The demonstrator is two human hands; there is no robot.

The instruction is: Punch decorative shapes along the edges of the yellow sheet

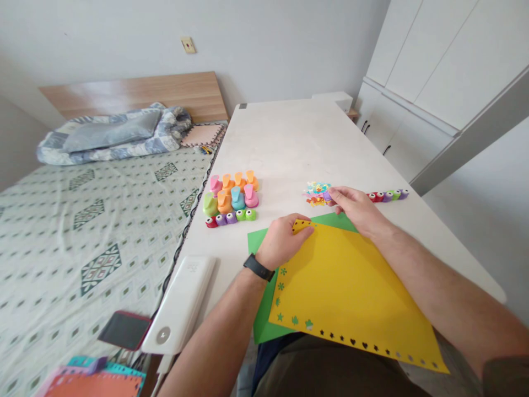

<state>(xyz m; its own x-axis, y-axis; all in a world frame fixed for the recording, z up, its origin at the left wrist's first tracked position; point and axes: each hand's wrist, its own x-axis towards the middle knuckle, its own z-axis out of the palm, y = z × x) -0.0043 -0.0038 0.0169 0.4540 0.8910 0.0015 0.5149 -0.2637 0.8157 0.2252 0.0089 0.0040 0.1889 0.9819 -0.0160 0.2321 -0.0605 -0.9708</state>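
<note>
My left hand (284,241) presses on the far left corner of a yellow paper sheet (351,292) that has small shapes punched along its edges. Under it lies a green sheet (259,309). My right hand (359,209) reaches past the sheets and pinches a small purple punch (327,195) next to a pile of colourful paper cut-outs (316,193). A black band is on my left wrist.
A cluster of coloured craft punches (231,196) and a row of small ones (231,218) sit left on the white table (289,138). Another small row (388,195) lies right. A white power bank (182,303), a phone (125,330) and a bed (82,220) are at left.
</note>
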